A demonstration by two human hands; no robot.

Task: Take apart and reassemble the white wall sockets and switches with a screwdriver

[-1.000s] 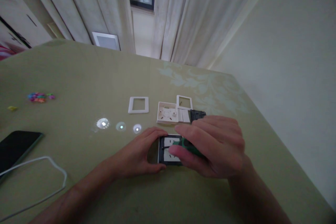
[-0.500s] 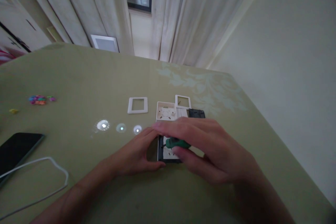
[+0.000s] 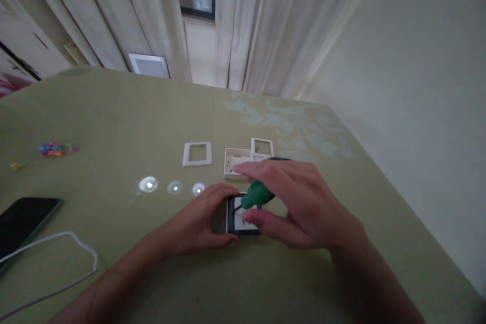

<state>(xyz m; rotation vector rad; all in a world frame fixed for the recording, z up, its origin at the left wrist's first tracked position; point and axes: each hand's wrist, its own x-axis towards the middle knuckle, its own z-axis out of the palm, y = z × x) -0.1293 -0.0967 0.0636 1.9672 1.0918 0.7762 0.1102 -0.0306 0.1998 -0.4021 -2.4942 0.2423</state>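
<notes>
In my right hand (image 3: 299,205) is a green-handled screwdriver (image 3: 257,194), tilted so its dark tip meets the left side of a square plate (image 3: 243,220) with a dark border and a white middle. My left hand (image 3: 201,217) grips this plate along its left side, thumb at the near corner and fingers at the far corner. The plate's right part is hidden behind my right hand. Just beyond it lies an open white box (image 3: 230,163), partly covered by my right fingers. A white square frame (image 3: 262,147) rests against the box's far right corner.
Another white square frame (image 3: 197,154) lies left of the box. A dark phone (image 3: 28,223) and a white cable (image 3: 72,234) are at the left. Small colourful pieces (image 3: 53,149) lie farther back. The green tabletop (image 3: 132,121) runs toward curtains (image 3: 266,25) and a wall at right.
My right hand has shifted its hold and lifted slightly, showing more of the green handle, which now stands steeper. The left hand stays on the plate. The whole view has shifted a little.
</notes>
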